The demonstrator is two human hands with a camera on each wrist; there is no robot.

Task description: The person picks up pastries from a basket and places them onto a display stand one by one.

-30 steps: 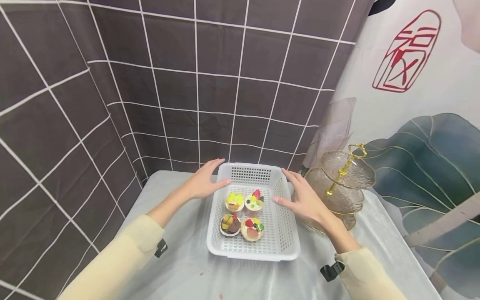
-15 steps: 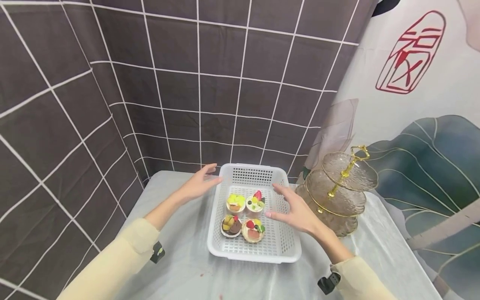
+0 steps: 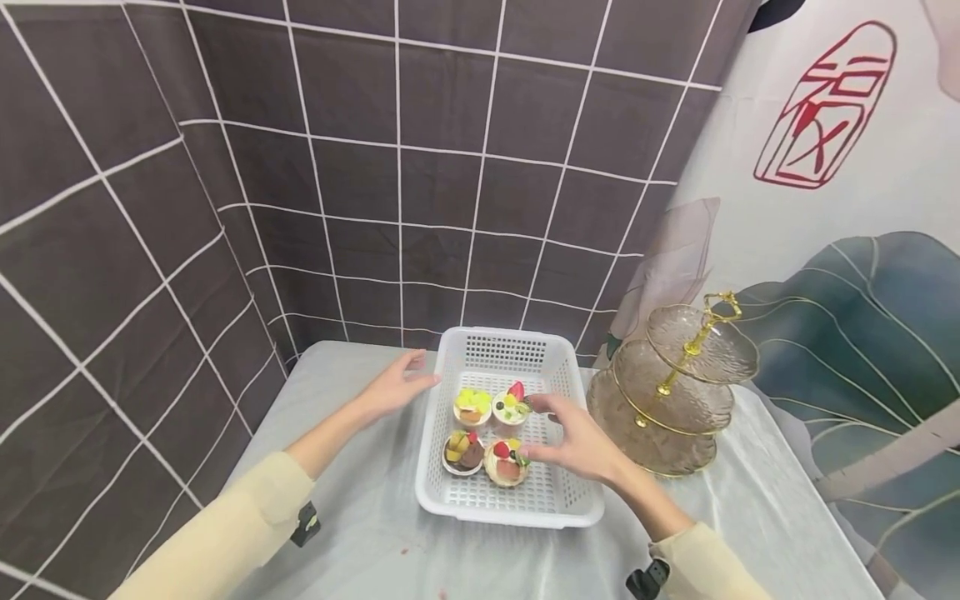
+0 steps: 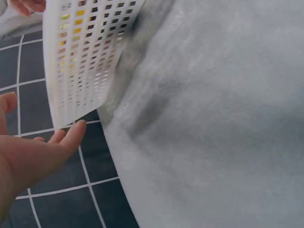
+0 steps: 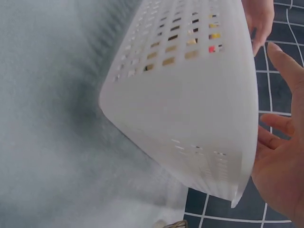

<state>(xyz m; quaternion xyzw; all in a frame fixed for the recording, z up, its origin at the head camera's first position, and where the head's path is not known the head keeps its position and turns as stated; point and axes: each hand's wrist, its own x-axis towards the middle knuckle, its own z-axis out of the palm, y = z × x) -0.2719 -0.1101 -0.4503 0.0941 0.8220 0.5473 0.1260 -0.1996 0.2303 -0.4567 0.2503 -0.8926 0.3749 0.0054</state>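
Note:
Several fruit-topped cupcakes stand together in a white perforated plastic basket point(image 3: 510, 518). At the back are one with yellow fruit point(image 3: 471, 402) and one with a strawberry point(image 3: 510, 408); in front, a chocolate one point(image 3: 463, 455) and a raspberry-topped one point(image 3: 504, 465). My right hand point(image 3: 585, 443) hovers over the basket's right half, thumb and forefinger apart, close to the two right-hand cupcakes; contact cannot be told. Just outside the left rim is my left hand point(image 3: 392, 392), holding nothing. The left wrist view has its fingers point(image 4: 71, 137) near the basket's corner.
A three-tier cake stand point(image 3: 701, 342) of clear glass-like plates with a gold handle stands right of the basket. The pale cloth-covered table point(image 3: 360, 517) ends near a grid-patterned curtain point(image 3: 442, 192) behind. A black wrist strap point(image 3: 648, 577) sits on the right sleeve.
My right hand has moved from the right rim inward and toward me, over the right-hand cupcakes. My left hand has drawn back from the left rim. Basket and cupcakes stay put.

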